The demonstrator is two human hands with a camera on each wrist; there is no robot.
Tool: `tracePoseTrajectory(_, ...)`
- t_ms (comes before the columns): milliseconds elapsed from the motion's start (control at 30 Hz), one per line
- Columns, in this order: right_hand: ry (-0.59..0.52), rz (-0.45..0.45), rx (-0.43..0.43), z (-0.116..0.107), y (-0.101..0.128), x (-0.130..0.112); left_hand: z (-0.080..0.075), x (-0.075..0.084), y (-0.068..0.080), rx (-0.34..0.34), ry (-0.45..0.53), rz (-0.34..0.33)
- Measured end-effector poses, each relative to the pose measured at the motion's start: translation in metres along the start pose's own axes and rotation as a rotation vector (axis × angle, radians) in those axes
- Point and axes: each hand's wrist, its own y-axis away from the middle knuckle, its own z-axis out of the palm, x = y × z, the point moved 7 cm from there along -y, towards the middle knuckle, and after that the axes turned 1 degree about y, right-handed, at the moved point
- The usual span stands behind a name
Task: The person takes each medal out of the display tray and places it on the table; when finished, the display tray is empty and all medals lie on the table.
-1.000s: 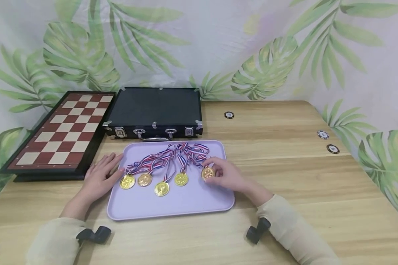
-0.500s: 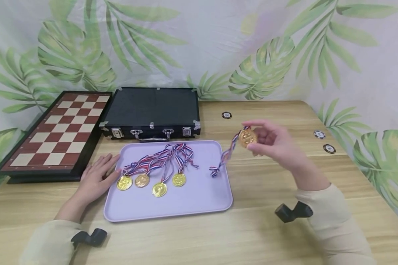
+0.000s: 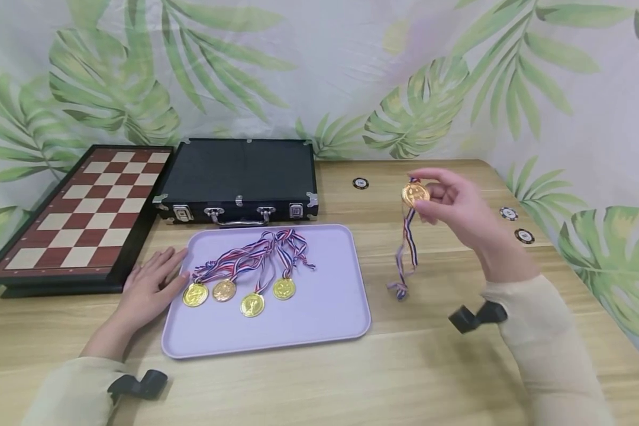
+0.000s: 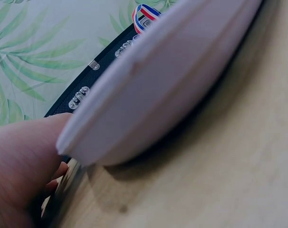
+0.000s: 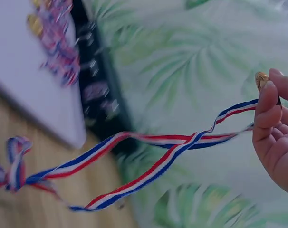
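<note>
My right hand (image 3: 460, 210) pinches a bronze-gold medal (image 3: 415, 193) between thumb and fingers, up in the air to the right of the tray. Its red, white and blue ribbon (image 5: 156, 171) hangs down below and ends in a knot. On the lilac tray (image 3: 319, 322) lie several more medals, among them a gold medal (image 3: 252, 305) and a copper-toned medal (image 3: 224, 290), with their ribbons (image 3: 255, 251) bunched toward the back. My left hand (image 3: 151, 290) rests at the tray's left edge, fingers extended, its thumb against the rim in the left wrist view.
A black case (image 3: 239, 177) with metal latches stands behind the tray. To the left is a chessboard box (image 3: 93, 207). Poker chips lie on the wooden table (image 3: 404, 367): one chip (image 3: 360, 183) at the back, another chip (image 3: 524, 236) near the right edge.
My right hand has lifted the medal off the tray and carried it right and up, its ribbon now hanging clear of the tray. My left hand has stayed at the tray's edge.
</note>
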Motion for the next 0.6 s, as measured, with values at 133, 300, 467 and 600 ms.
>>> tracePoseTrajectory(133,0.087,0.2,0.122,-0.022,-0.033,0.043,0.0,0.001,0.0,-0.002,0.006,0.003)
tracePoseTrajectory(300,0.049,0.264,0.218,-0.036,-0.066,0.064,0.001,0.003,0.0,-0.004,0.009,0.008)
tracePoseTrajectory(467,0.011,0.273,0.257,-0.041,-0.075,0.077,0.002,0.002,0.001,-0.004,0.006,0.004)
tracePoseTrajectory(600,0.09,0.346,0.218,-0.034,-0.059,0.1,0.0,0.002,0.002,-0.002,0.001,0.0)
